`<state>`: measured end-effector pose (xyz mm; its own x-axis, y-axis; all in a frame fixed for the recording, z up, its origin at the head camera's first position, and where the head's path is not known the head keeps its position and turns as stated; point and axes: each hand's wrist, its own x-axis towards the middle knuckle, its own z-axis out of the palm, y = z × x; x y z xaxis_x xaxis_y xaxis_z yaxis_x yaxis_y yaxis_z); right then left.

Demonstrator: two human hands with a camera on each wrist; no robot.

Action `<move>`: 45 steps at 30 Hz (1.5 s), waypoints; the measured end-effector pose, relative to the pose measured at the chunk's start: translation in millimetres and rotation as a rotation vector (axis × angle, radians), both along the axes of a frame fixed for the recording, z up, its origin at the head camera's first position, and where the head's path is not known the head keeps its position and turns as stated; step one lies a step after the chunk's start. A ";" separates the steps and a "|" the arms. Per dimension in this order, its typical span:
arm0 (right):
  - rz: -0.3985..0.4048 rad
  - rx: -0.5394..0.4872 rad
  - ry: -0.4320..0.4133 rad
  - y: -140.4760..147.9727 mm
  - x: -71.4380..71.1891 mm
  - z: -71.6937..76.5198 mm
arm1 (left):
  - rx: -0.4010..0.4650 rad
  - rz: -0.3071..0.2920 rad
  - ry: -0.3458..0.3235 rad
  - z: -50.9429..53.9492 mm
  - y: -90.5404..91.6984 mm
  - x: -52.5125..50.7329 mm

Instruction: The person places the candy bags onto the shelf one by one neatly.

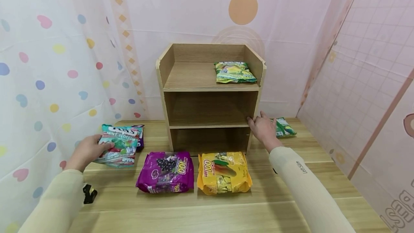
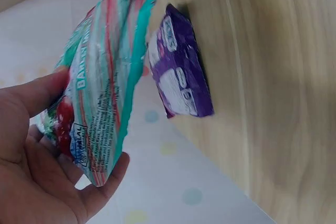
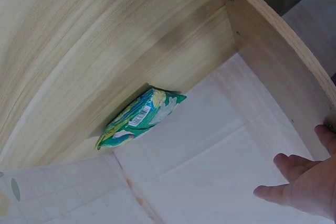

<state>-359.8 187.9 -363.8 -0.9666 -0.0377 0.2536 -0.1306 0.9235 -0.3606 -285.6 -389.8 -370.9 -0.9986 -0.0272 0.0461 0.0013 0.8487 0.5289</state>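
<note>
My left hand (image 1: 86, 151) (image 2: 42, 166) holds a teal mint candy bag (image 1: 119, 146) (image 2: 102, 77) between thumb and fingers, raised over the table's left side. Behind it, a dark purple bag (image 1: 140, 137) (image 2: 178, 66) lies on the table. My right hand (image 1: 264, 131) (image 3: 304, 182) is at the right side of the wooden shelf (image 1: 213, 126) (image 3: 283, 40), its index fingertip at the side panel's front edge and the other fingers extended. Beside that hand a green bag (image 1: 284, 128) (image 3: 142, 117) lies on the table.
A yellow-green bag (image 1: 233, 72) lies on the shelf's top, right side. In front of the shelf, a large purple grape bag (image 1: 166, 172) and a yellow mango bag (image 1: 224, 173) rest on the table (image 1: 181, 213). Patterned curtains (image 1: 81, 46) stand behind and at both sides.
</note>
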 end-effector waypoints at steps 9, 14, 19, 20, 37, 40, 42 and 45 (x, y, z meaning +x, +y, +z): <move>-0.004 0.000 -0.004 -0.2 0.3 -0.1 | 0.002 0.035 0.154 9.0 27.5 -3.3; -0.005 -0.003 0.001 -0.7 0.4 0.1 | 0.027 0.063 0.215 14.0 39.8 -2.8; -0.007 -0.005 -0.002 -0.3 0.1 0.1 | 0.083 0.082 0.262 17.4 51.0 -0.9; -0.008 -0.003 -0.002 -0.3 0.2 0.2 | 0.098 0.085 0.271 18.4 53.3 -0.6; -0.017 0.004 -0.004 -0.1 -1.9 -1.1 | 0.341 0.055 0.518 38.8 92.7 8.5; -0.016 0.001 -0.003 -0.3 -2.4 -1.3 | 0.386 0.046 0.576 41.1 99.2 9.6; -0.016 0.000 -0.004 -0.5 -2.0 -1.2 | 0.411 0.040 0.605 42.3 102.8 10.3; -0.013 -0.003 -0.008 -0.5 -1.4 -1.2 | 0.438 0.039 0.642 43.7 107.4 11.8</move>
<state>-361.2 187.4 -365.1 -0.9691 -0.0242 0.2456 -0.1153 0.9242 -0.3641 -273.8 -282.4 -327.2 -0.7777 -0.2107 0.5923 0.3955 0.5683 0.7215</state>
